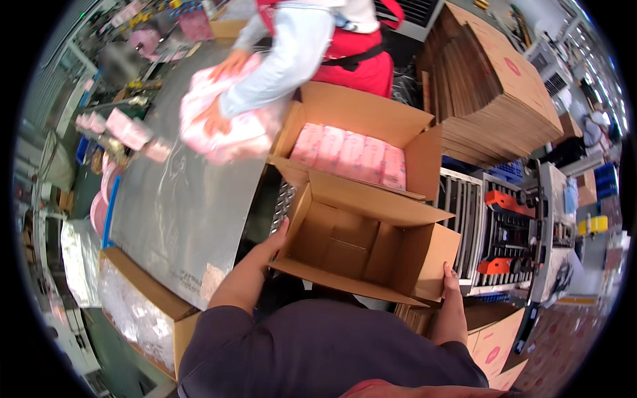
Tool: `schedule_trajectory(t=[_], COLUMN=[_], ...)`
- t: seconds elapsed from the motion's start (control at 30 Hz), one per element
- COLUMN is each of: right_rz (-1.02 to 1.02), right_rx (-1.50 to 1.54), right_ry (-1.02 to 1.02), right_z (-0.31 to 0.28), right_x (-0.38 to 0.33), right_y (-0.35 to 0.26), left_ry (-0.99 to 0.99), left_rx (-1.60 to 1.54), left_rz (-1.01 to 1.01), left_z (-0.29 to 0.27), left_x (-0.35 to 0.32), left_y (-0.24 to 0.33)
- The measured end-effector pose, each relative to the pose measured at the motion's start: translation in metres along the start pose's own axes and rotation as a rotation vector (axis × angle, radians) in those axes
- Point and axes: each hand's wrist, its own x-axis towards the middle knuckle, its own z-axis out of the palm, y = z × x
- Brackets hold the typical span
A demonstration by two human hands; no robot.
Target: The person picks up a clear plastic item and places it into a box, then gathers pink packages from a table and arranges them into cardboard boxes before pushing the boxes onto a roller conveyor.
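Observation:
An open cardboard box [381, 207] with nothing inside is held in front of my body, its flaps spread. My left hand [281, 237] grips its left side, the fingers partly hidden. My right hand [450, 280] is closed on the flap at the right end. Directly beyond it stands a second open cardboard box [371, 106], holding a row of several pink packs [350, 154]. The near box's far flap comes up against that box's near edge.
A co-worker's hands [215, 119] handle blurred pink packs on the grey metal table [199, 199]. Flattened cartons [491, 86] are stacked at the far right. A roller conveyor with an orange-and-black machine [507, 232] lies to the right. A carton of clear plastic bags [136, 318] stands at lower left.

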Motion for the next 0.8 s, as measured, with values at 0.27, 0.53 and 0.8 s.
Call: schedule_trajectory(t=[0.27,0.53,0.8], right_rz=[-0.661,0.084,-0.046], right_rx=[-0.808,-1.943,-2.623], right_ry=[0.32,0.079,-0.216], right_z=[0.036,0.162,0.195], right_x=[0.036,0.039,0.056], right_y=[0.005,-0.003,-0.02], left_ry=[0.019,0.494,1.684], left_rx=[0.272,0.113,0.243], left_rz=[0.228,0.623,0.286], left_z=[-0.023,-0.047,-0.242], left_x=[-0.168,-0.192,-0.43], left_y=[0.033,-0.028,-0.192])
